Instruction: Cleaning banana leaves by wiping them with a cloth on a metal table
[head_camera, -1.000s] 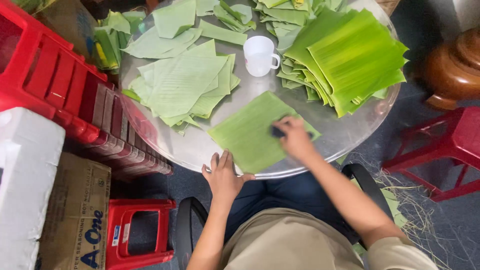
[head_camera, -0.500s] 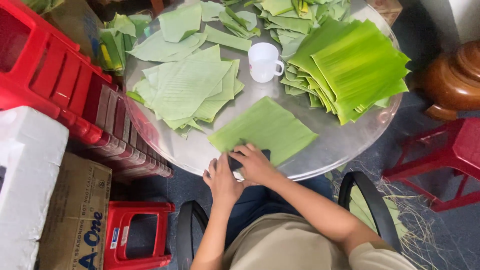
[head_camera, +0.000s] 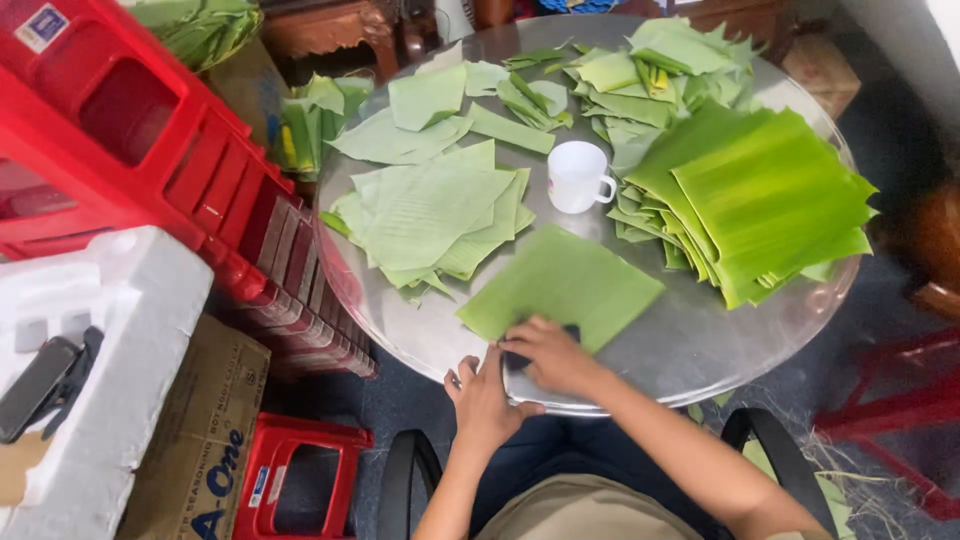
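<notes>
Seated at a round glass-topped bench (head_camera: 700, 350), both hands close together at its near rim. Right hand (head_camera: 550, 355) pressed flat over a small dark cloth or pad (head_camera: 517, 360) on the near corner of a single banana leaf sheet (head_camera: 565, 285), fingers curled over it rather than spread. Left hand (head_camera: 483, 400) just beside, at the bench edge, fingers touching the rim below that same corner, gripping nothing visible. Leaf sheet lying flat, alone, between a pale loose pile of leaf pieces (head_camera: 435, 215) to the left and a tall neat stack of bright green cut leaves (head_camera: 770, 195) to the right. White mug (head_camera: 578, 176) standing upright just beyond the sheet's far corner. Stacked red plastic stools (head_camera: 130, 150) hard against the bench on the left.

Likely trouble: the sheet sliding or bunching on the slick glass under a hard stroke, since only its near corner is pinned. Tearing along the grain also possible, banana leaf splitting easily under sideways drag. A long stroke toward the far corner could nudge the mug. Near corner overhanging the rim could crease or fold.
</notes>
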